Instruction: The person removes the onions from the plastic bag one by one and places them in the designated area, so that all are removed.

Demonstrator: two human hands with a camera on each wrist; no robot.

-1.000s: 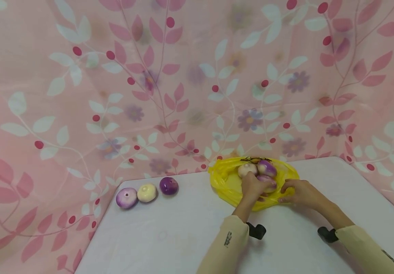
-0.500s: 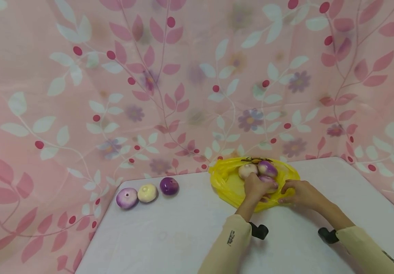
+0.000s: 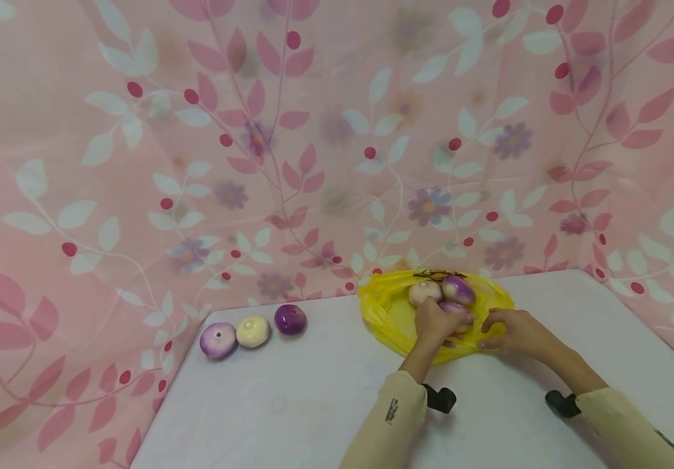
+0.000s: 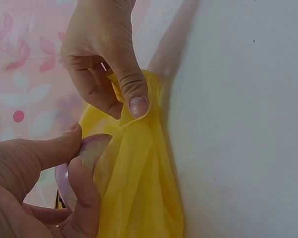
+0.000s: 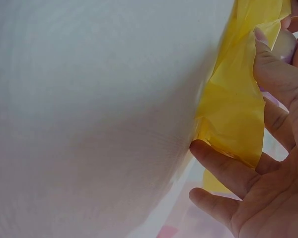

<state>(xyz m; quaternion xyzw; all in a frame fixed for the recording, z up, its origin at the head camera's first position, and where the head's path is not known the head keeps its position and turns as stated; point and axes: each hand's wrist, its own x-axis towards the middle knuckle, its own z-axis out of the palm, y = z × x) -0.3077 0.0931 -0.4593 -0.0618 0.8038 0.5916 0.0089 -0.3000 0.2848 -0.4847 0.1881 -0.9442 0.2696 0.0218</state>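
Observation:
A yellow plastic bag [image 3: 385, 318] lies with its mouth spread wide, several onions inside. My left hand [image 3: 435, 322] reaches over its near rim and grips a purple-and-white onion [image 3: 456, 311], thumb on one side and fingers round the other. In the left wrist view that onion [image 4: 92, 148] sits partly behind the yellow film. Behind it in the bag are a whitish onion [image 3: 424, 293] and a purple one [image 3: 458, 290]. At the bag's right side my right hand [image 3: 512, 332] pinches the rim; the right wrist view shows its thumb [image 5: 270, 62] over the film [image 5: 233, 114].
On the left of the white table [image 3: 290, 397] stand a pale purple onion [image 3: 218, 341], a cream onion [image 3: 252, 331] and a dark purple onion [image 3: 290, 320] in a row. A pink floral cloth [image 3: 325, 163] hangs behind the table's back edge.
My left hand shifts slightly right with the onion, then back a little left. My right hand keeps its pinch on the bag, and the onions on the left have not moved.

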